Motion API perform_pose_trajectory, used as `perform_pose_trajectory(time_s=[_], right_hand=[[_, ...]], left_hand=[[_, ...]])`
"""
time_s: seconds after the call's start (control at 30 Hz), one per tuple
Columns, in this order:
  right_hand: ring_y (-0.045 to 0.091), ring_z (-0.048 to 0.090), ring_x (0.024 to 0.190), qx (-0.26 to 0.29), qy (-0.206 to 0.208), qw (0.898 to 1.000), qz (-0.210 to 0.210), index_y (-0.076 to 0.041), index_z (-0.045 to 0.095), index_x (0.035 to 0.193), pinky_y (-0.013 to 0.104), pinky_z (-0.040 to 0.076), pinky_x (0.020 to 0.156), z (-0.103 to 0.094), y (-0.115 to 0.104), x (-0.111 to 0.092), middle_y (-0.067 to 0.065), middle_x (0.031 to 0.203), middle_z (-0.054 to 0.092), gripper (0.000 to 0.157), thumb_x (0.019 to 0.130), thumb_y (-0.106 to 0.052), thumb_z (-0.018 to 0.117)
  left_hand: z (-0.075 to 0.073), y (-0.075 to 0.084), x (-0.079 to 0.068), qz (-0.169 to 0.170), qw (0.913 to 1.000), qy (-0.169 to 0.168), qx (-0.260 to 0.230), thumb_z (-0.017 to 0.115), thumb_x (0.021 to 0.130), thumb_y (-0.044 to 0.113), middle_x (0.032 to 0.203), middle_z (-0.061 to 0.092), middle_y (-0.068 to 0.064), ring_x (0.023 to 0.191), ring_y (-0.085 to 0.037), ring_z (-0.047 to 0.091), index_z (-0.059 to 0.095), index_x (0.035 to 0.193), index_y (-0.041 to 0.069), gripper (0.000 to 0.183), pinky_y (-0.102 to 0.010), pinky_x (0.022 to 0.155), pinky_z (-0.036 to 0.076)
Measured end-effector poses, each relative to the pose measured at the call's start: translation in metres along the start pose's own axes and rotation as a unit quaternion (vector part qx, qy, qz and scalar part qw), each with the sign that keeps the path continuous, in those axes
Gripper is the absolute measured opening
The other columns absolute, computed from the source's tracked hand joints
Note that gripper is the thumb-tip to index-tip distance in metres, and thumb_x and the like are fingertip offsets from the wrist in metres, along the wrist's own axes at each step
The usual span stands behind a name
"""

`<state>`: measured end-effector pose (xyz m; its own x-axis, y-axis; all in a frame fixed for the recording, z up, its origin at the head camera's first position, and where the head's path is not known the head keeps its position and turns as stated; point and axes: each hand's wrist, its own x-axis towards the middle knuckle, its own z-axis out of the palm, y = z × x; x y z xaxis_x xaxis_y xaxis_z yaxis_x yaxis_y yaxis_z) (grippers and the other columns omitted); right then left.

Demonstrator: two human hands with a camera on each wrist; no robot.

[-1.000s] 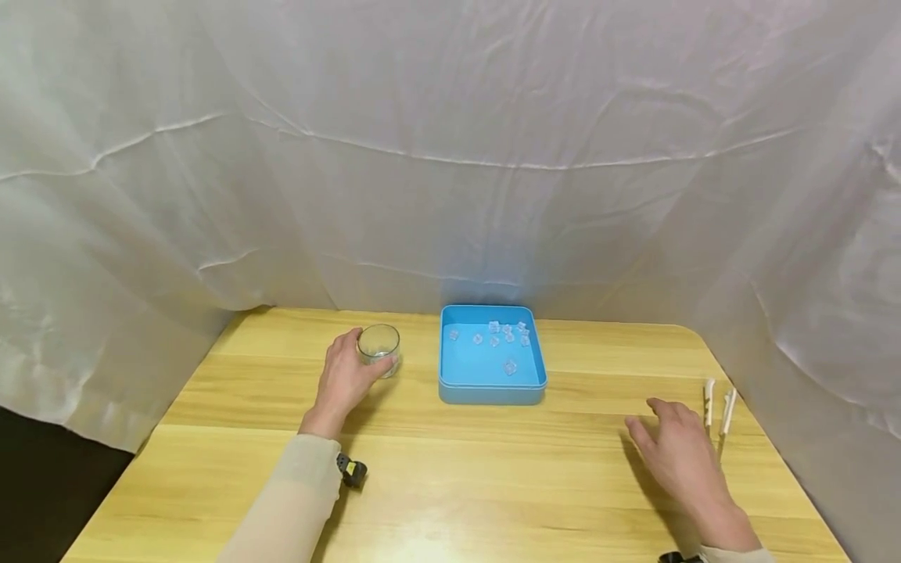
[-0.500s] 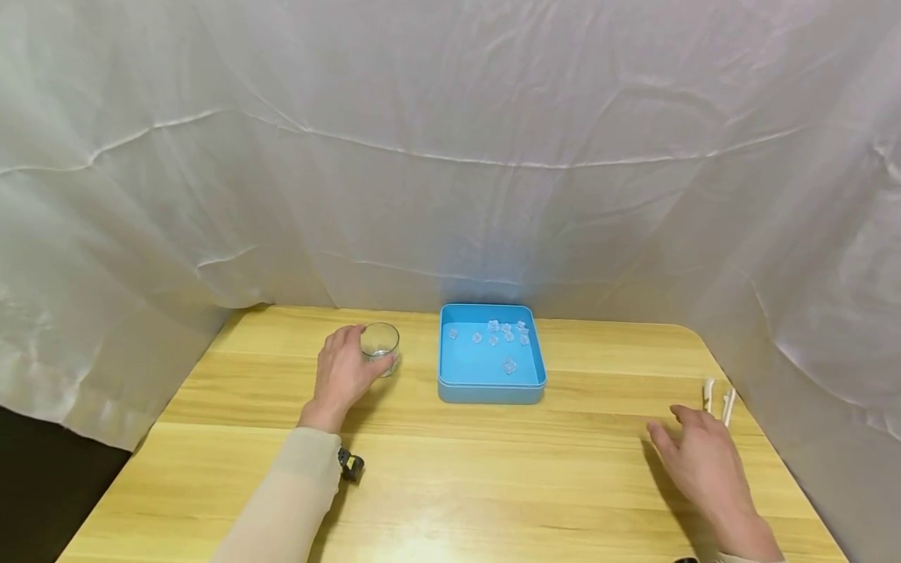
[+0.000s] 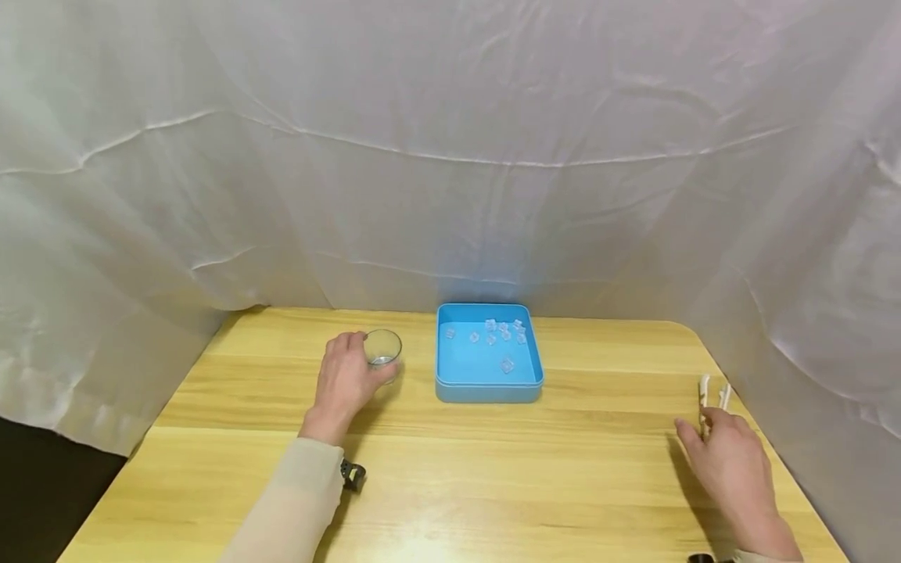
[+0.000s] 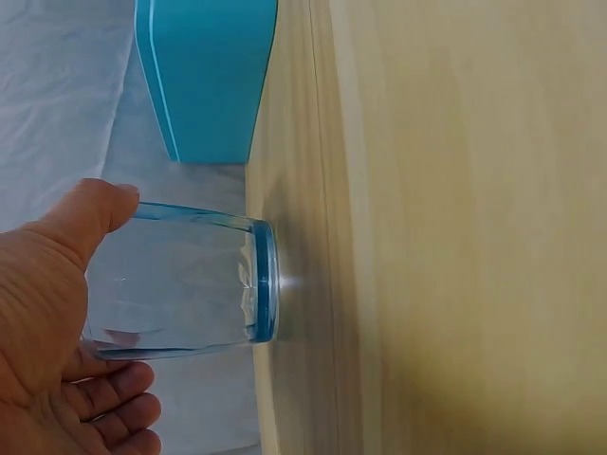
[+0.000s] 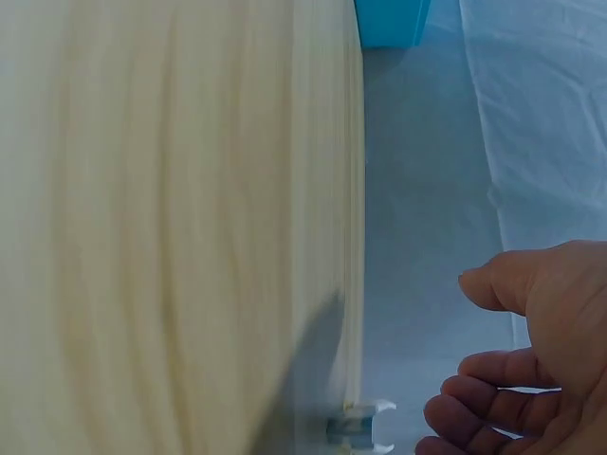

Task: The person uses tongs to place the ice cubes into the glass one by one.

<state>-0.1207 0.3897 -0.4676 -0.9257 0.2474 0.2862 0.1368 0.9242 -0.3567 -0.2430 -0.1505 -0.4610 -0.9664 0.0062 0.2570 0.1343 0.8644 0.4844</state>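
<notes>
My left hand (image 3: 345,379) grips a clear drinking glass (image 3: 383,348) from its left side, thumb on one side of the wall and fingers on the other. In the left wrist view the glass (image 4: 180,280) stands upright, its thick base right at the wooden tabletop. On the right, my right hand (image 3: 735,465) hovers with spread, loosely bent fingers over a pair of tongs with white tips (image 3: 705,389). The hand hides the rear part of the tongs. In the right wrist view thumb and fingers are apart, and the tong tips (image 5: 382,427) show below them.
Between the hands, at the back of the wooden table (image 3: 493,469), sits a shallow blue box (image 3: 489,393). Several clear ice-like cubes (image 3: 507,365) lie in it. A pale cloth curtain (image 3: 450,195) rises behind the table and along both sides.
My right hand has moved rightward to the tongs, covering more of them. The left hand stays around the glass, which has shifted very slightly toward me.
</notes>
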Motion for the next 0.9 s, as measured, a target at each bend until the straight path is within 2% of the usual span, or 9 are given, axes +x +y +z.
perform_pose_trajectory(time_s=[0.17,0.3,0.47,0.6,0.77,0.9], right_hand=[[0.058,0.061,0.095,0.000,-0.009,1.000,0.010,0.017,0.060,0.123,0.067,0.048,0.075,-0.002,0.002,0.004,0.039,0.108,0.065,0.053,0.103,-0.032,0.064],[0.060,0.060,0.098,-0.002,-0.030,0.999,0.039,0.019,0.057,0.127,0.068,0.048,0.078,-0.006,0.006,0.010,0.041,0.113,0.063,0.058,0.105,-0.035,0.060],[0.063,0.059,0.094,-0.016,-0.033,0.998,0.053,0.020,0.058,0.122,0.067,0.048,0.074,-0.007,0.009,0.016,0.044,0.106,0.062,0.057,0.103,-0.034,0.062],[0.057,0.061,0.083,-0.027,-0.065,0.996,0.063,0.018,0.061,0.110,0.063,0.049,0.067,-0.008,0.013,0.022,0.039,0.093,0.063,0.057,0.104,-0.038,0.063],[0.039,0.060,0.070,-0.037,-0.116,0.989,0.081,0.002,0.060,0.082,0.056,0.048,0.061,-0.007,0.016,0.030,0.020,0.074,0.059,0.050,0.104,-0.043,0.057],[0.045,0.062,0.073,-0.047,-0.135,0.986,0.084,0.005,0.058,0.081,0.061,0.049,0.065,-0.005,0.019,0.036,0.027,0.076,0.059,0.052,0.103,-0.042,0.056]], left_hand=[[-0.005,-0.001,-0.007,-0.011,0.9999,-0.010,-0.008,0.082,0.086,0.050,0.141,0.056,-0.027,0.135,-0.045,0.046,0.052,0.143,-0.010,0.088,-0.056,0.115,0.043],[-0.008,-0.002,-0.012,-0.001,0.9998,-0.007,-0.016,0.083,0.086,0.048,0.141,0.056,-0.029,0.133,-0.046,0.048,0.053,0.142,-0.011,0.087,-0.056,0.115,0.043],[-0.010,-0.002,-0.020,0.002,0.9998,-0.001,-0.022,0.084,0.086,0.048,0.138,0.058,-0.030,0.129,-0.047,0.050,0.054,0.140,-0.012,0.086,-0.057,0.111,0.046],[-0.011,-0.001,-0.028,-0.001,0.9996,-0.003,-0.027,0.083,0.086,0.048,0.138,0.058,-0.029,0.129,-0.047,0.050,0.054,0.140,-0.012,0.085,-0.057,0.110,0.046],[-0.010,0.002,-0.035,-0.003,0.9996,0.000,-0.028,0.085,0.085,0.047,0.136,0.059,-0.029,0.129,-0.046,0.051,0.055,0.140,-0.011,0.085,-0.056,0.110,0.047],[-0.008,0.006,-0.040,-0.005,0.9994,0.005,-0.033,0.086,0.084,0.046,0.134,0.060,-0.028,0.128,-0.045,0.052,0.057,0.138,-0.010,0.083,-0.056,0.106,0.049]])
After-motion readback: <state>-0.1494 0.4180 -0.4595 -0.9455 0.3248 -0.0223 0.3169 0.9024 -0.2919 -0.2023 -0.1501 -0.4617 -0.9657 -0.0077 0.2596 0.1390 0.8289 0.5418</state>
